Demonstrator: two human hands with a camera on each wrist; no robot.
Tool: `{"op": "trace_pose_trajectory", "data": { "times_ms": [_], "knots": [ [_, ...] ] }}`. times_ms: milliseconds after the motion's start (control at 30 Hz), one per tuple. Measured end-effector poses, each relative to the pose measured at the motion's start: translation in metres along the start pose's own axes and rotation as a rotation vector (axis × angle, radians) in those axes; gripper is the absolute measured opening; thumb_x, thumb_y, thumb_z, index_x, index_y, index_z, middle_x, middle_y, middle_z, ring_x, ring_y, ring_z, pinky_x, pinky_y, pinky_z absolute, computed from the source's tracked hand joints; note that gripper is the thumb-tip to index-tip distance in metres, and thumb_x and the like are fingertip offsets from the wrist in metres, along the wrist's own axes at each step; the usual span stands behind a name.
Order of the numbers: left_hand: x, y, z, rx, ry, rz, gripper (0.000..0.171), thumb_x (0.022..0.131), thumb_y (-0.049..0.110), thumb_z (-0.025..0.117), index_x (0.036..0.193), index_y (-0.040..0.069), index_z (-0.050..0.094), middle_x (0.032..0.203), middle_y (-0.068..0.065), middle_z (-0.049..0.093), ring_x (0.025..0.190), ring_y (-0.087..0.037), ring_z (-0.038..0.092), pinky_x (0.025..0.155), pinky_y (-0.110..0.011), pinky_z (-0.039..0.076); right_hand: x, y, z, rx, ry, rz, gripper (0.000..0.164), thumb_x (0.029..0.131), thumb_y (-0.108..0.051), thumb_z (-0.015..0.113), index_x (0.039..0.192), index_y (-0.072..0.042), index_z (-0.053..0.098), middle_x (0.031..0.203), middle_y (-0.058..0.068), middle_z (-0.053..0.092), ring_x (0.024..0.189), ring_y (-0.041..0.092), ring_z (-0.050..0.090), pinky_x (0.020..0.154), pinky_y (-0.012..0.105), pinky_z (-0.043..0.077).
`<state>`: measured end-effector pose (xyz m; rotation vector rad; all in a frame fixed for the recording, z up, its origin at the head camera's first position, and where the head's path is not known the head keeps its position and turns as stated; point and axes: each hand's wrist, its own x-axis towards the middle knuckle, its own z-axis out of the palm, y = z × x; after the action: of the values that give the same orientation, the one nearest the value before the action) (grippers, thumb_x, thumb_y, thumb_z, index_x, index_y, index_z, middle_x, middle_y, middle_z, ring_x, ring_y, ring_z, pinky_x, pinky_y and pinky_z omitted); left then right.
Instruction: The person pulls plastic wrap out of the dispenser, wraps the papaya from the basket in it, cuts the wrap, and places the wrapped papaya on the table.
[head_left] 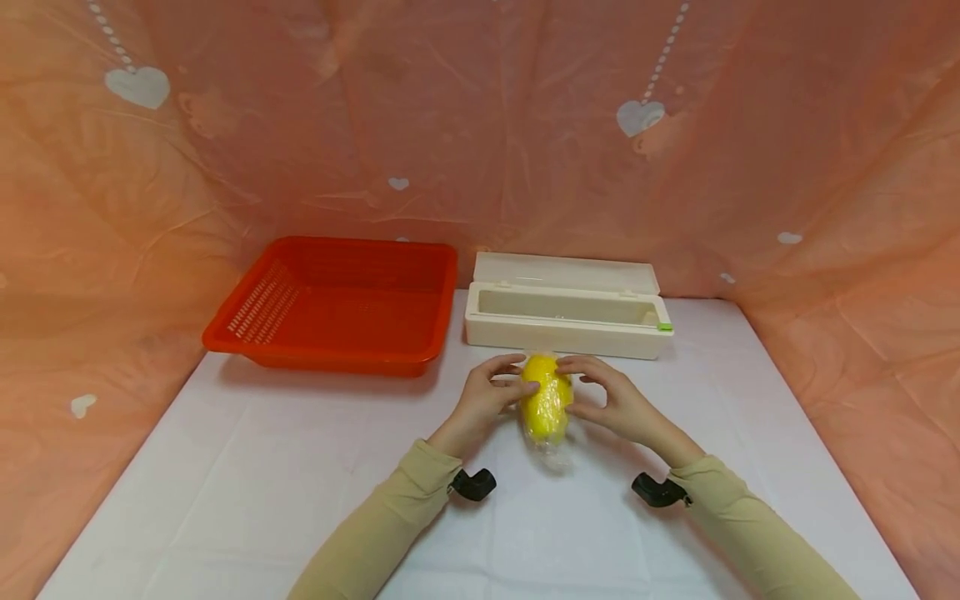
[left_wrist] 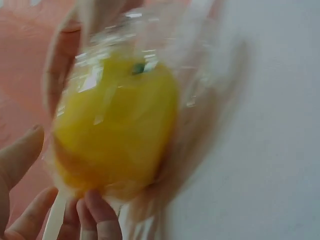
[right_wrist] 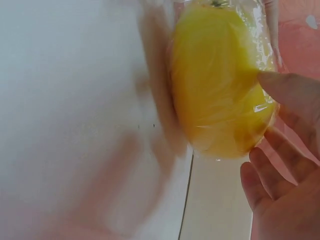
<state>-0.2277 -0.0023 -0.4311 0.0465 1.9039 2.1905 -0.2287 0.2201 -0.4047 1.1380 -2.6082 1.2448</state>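
Note:
A yellow fruit (head_left: 546,400) in crinkled clear plastic wrap is between the two hands, near the middle of the white table. A small green stem mark shows at one end of it in the left wrist view. The left hand (head_left: 487,396) holds it from the left, thumb across its side. From the right, the right hand (head_left: 618,404) holds the same fruit with bent fingers. In the right wrist view, the thumb touches the wrapped fruit (right_wrist: 215,85) and the other fingers curl near its lower end. The wrap's loose end trails toward the person.
Behind the left hand stands a red-orange plastic basket (head_left: 337,364) with slotted sides. A long cream box (head_left: 562,336) with its lid raised and a green tab stands just beyond the fruit. A pink curtain (head_left: 510,125) hangs around the white-covered table (head_left: 300,467).

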Motion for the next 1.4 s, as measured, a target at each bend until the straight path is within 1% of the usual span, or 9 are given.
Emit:
{"op": "trace_pose_trajectory", "data": {
  "times_ms": [133, 300, 400, 567, 767, 933, 1133, 1300, 1400],
  "knots": [
    [0.002, -0.003, 0.006, 0.096, 0.020, 0.018, 0.048, 0.066, 0.020, 0.078, 0.111, 0.017, 0.060, 0.104, -0.005, 0.054, 0.078, -0.018, 0.054, 0.063, -0.036, 0.050, -0.005, -0.003, 0.000, -0.058, 0.032, -0.008, 0.049, 0.073, -0.014, 0.073, 0.118, -0.011, 0.053, 0.129, 0.008, 0.043, 0.118, 0.022, 0.039, 0.092, 0.044, 0.037],
    [0.002, -0.004, 0.009, 0.108, 0.022, 0.006, 0.044, 0.067, 0.020, 0.078, 0.108, 0.019, 0.062, 0.103, -0.002, 0.055, 0.076, -0.019, 0.053, 0.061, -0.033, 0.050, -0.020, -0.006, -0.002, -0.125, 0.055, -0.046, 0.055, 0.069, -0.009, 0.076, 0.119, -0.013, 0.053, 0.129, 0.009, 0.040, 0.119, 0.022, 0.035, 0.098, 0.035, 0.031],
    [0.002, -0.002, 0.008, 0.109, 0.026, -0.010, 0.044, 0.067, 0.022, 0.078, 0.108, 0.022, 0.062, 0.105, 0.000, 0.054, 0.078, -0.019, 0.053, 0.064, -0.035, 0.050, -0.028, -0.005, 0.000, -0.176, 0.042, -0.124, 0.060, 0.067, -0.010, 0.077, 0.121, -0.013, 0.052, 0.130, 0.009, 0.039, 0.120, 0.023, 0.033, 0.099, 0.028, 0.028],
    [0.001, -0.001, 0.006, 0.074, 0.012, -0.040, 0.045, 0.068, 0.025, 0.077, 0.110, 0.021, 0.061, 0.109, -0.003, 0.052, 0.084, -0.021, 0.053, 0.071, -0.038, 0.050, -0.033, -0.007, 0.006, -0.318, -0.012, -0.300, 0.069, 0.063, -0.010, 0.078, 0.126, -0.011, 0.049, 0.134, 0.012, 0.037, 0.122, 0.027, 0.033, 0.102, 0.028, 0.024],
    [0.001, 0.001, 0.005, 0.042, 0.009, -0.080, 0.046, 0.068, 0.024, 0.077, 0.111, 0.020, 0.061, 0.112, -0.005, 0.050, 0.086, -0.022, 0.053, 0.076, -0.040, 0.048, -0.033, -0.016, 0.014, -0.422, -0.078, -0.377, 0.072, 0.062, -0.007, 0.078, 0.127, -0.017, 0.050, 0.136, 0.009, 0.036, 0.124, 0.028, 0.032, 0.102, 0.033, 0.022],
    [0.002, 0.000, 0.006, 0.038, 0.017, -0.061, 0.046, 0.067, 0.027, 0.078, 0.109, 0.021, 0.062, 0.109, -0.005, 0.050, 0.082, -0.020, 0.052, 0.073, -0.034, 0.048, -0.031, -0.022, 0.018, -0.448, -0.095, -0.385, 0.066, 0.065, -0.007, 0.078, 0.124, -0.023, 0.054, 0.134, 0.007, 0.038, 0.123, 0.025, 0.032, 0.099, 0.037, 0.026],
    [0.002, -0.001, 0.007, 0.014, 0.023, -0.069, 0.044, 0.067, 0.025, 0.078, 0.108, 0.020, 0.062, 0.108, -0.005, 0.051, 0.079, -0.019, 0.051, 0.070, -0.031, 0.048, -0.029, -0.023, 0.022, -0.450, -0.081, -0.433, 0.042, 0.072, -0.019, 0.074, 0.112, -0.026, 0.062, 0.128, 0.005, 0.043, 0.119, 0.026, 0.035, 0.097, 0.038, 0.028],
    [0.003, -0.002, 0.008, -0.003, 0.027, -0.065, 0.044, 0.066, 0.024, 0.078, 0.108, 0.019, 0.062, 0.107, -0.006, 0.051, 0.078, -0.019, 0.051, 0.069, -0.031, 0.047, -0.027, -0.024, 0.026, -0.373, -0.039, -0.460, 0.034, 0.072, -0.016, 0.073, 0.105, -0.022, 0.066, 0.122, 0.004, 0.049, 0.114, 0.024, 0.040, 0.096, 0.034, 0.029],
    [0.003, -0.002, 0.008, -0.014, 0.022, -0.059, 0.045, 0.067, 0.022, 0.078, 0.108, 0.018, 0.062, 0.108, -0.007, 0.050, 0.079, -0.019, 0.050, 0.070, -0.032, 0.047, -0.026, -0.024, 0.028, -0.281, -0.008, -0.442, 0.027, 0.073, -0.010, 0.072, 0.098, -0.018, 0.067, 0.115, 0.004, 0.053, 0.109, 0.022, 0.045, 0.095, 0.030, 0.033]
  ]
}}
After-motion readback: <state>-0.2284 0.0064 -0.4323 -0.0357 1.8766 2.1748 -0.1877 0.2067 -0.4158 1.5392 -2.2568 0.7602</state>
